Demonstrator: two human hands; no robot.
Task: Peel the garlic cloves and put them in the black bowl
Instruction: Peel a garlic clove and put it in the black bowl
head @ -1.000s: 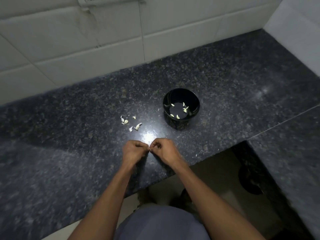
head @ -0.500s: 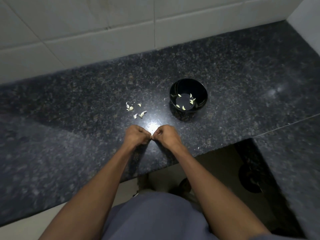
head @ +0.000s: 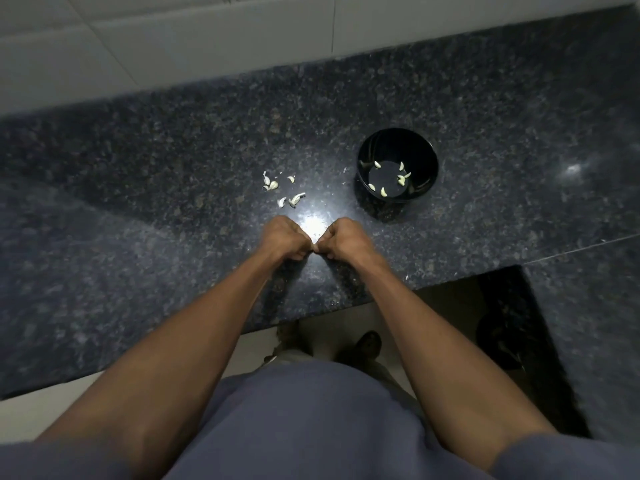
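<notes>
Pale, papery and small: a garlic clove (head: 314, 250), barely visible as a light sliver pinched between the two fists, just this side of the black bowl (head: 398, 168) and above the near edge of the worktop (head: 138, 237). Left hand (head: 284, 239) and right hand (head: 346, 241) both curled, knuckles up, fingertips meeting on the clove; each grip closed on it, though most of the clove stays hidden.

Probably very light, firm under the skin, with a dry brittle husk that tears rather than stretches. Likely slick once bared, so best pinched at the two ends, with the nails worked under the husk at the root end. Little force called for; too hard a squeeze risks bruising it or shooting it out of the fingers.

Inside the black bowl, several peeled cloves (head: 383, 191) scattered over the bottom. Left of the bowl, well apart from it, a loose scatter of pale garlic pieces (head: 294, 199), whether husks or unpeeled cloves not clear. Between that scatter and the bowl, a bright glare spot on the dark speckled granite. Beyond the bowl, a white tiled wall (head: 207, 46).
</notes>
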